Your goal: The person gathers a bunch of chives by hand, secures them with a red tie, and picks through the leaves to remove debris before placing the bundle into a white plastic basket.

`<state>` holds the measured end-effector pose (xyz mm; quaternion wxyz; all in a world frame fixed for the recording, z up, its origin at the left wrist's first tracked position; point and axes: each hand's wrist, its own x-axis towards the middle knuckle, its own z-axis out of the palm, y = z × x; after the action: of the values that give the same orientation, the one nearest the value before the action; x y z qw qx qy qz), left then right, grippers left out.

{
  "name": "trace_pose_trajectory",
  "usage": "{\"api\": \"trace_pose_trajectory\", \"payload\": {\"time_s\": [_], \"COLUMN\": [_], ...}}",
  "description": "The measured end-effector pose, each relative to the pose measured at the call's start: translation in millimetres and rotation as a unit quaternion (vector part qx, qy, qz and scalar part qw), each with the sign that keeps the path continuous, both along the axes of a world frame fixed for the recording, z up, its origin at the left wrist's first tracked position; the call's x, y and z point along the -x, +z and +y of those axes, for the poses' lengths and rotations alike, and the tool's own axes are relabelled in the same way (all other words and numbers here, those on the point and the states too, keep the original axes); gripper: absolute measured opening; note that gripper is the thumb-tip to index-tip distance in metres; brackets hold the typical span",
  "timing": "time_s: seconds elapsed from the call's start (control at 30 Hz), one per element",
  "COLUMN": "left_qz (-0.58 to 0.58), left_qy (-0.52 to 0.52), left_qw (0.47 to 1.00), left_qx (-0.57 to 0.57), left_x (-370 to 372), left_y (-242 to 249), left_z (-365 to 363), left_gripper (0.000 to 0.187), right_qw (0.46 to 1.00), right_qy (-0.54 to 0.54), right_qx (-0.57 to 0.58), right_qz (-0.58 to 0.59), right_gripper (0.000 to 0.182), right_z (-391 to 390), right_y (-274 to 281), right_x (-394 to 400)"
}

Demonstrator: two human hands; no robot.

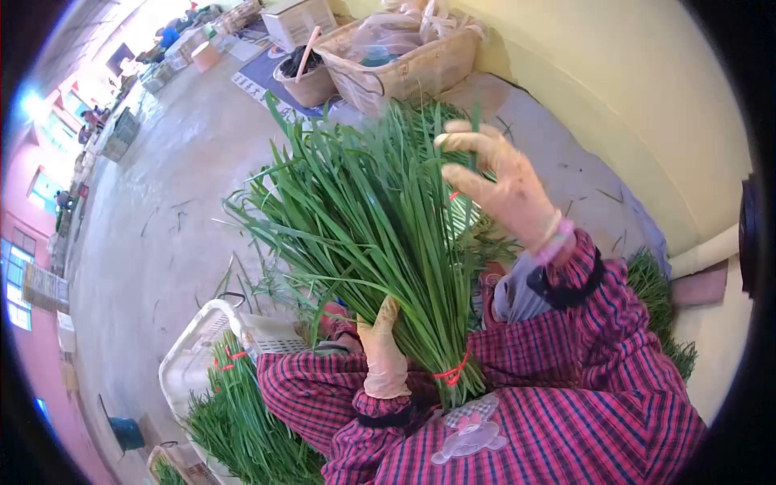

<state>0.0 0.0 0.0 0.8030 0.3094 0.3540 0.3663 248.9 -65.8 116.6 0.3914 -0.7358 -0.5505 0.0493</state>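
Note:
A large bundle of garlic chives (380, 218) leans across my lap, its leaves fanning out up and to the left. A red tie (454, 372) binds it near the stem ends. My left hand (383, 352), in a pale glove, is wrapped round the left side of the bundle with the thumb up. Beside the upper right leaves, my gloved right hand (505, 182) is raised, fingers curved and apart, fingertips right at the leaf edges. More chives with a red tie lie behind the bundle, partly hidden.
A white plastic basket (190, 343) at my left holds tied chives (242, 412). Loose chives (647, 283) lie by the wall on the right. Ahead stand a large basket (420, 69) with plastic bags and a smaller tub (307, 85). Leaf scraps litter the floor.

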Motion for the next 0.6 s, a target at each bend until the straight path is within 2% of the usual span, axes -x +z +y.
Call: {"api": "trace_pose_trajectory", "payload": {"time_s": [0.07, 0.1, 0.13, 0.17, 0.23, 0.3, 0.33, 0.37, 0.43, 0.5, 0.6], "left_qz": [0.012, -0.004, 0.009, 0.025, 0.035, 0.028, -0.013, -0.018, 0.033, 0.039, 0.033], "left_qy": [0.005, 0.005, -0.015, -0.035, -0.038, 0.014, 0.016, 0.017, 0.03, 0.047, 0.019], "left_qw": [0.997, 0.999, 0.996, 0.992, 0.988, 0.995, 0.999, 0.998, 0.999, 0.998, 0.999], "left_qx": [-0.078, -0.048, -0.083, -0.119, -0.143, -0.091, -0.051, -0.05, -0.017, -0.006, -0.013], "left_x": [-6, -11, -10, -8, -5, -2, -4, -5, -7, -6, -8], "left_y": [1, 0, 7, 12, 15, 25, 32, 28, 12, 7, 16], "left_z": [-2, -21, -23, -26, -21, -11, -12, -12, -12, -11, -9], "left_gripper": [0.04, 0.04, 0.039, 0.039, 0.039, 0.038, 0.037, 0.037, 0.037, 0.038, 0.042], "right_qw": [0.977, 0.957, 0.921, 0.931, 0.902, 0.827, 0.83, 0.832, 0.777, 0.775, 0.759], "right_qy": [-0.033, -0.012, 0.041, 0.004, -0.062, -0.067, -0.079, -0.079, -0.1, -0.088, -0.098], "right_qx": [0.006, 0.047, -0.035, -0.056, -0.032, -0.056, -0.093, -0.093, -0.075, -0.093, -0.082], "right_qz": [0.208, 0.286, 0.385, 0.36, 0.426, 0.555, 0.545, 0.541, 0.617, 0.619, 0.638], "right_gripper": [0.096, 0.1, 0.105, 0.109, 0.095, 0.075, 0.057, 0.057, 0.05, 0.046, 0.048], "right_z": [-16, -30, -26, -21, -9, 0, -1, -5, -12, -15, -18], "right_y": [-17, -16, -20, -47, -38, -61, -67, -69, -65, -67, -70], "right_x": [29, 55, 83, 103, 110, 96, 93, 89, 82, 82, 81]}}
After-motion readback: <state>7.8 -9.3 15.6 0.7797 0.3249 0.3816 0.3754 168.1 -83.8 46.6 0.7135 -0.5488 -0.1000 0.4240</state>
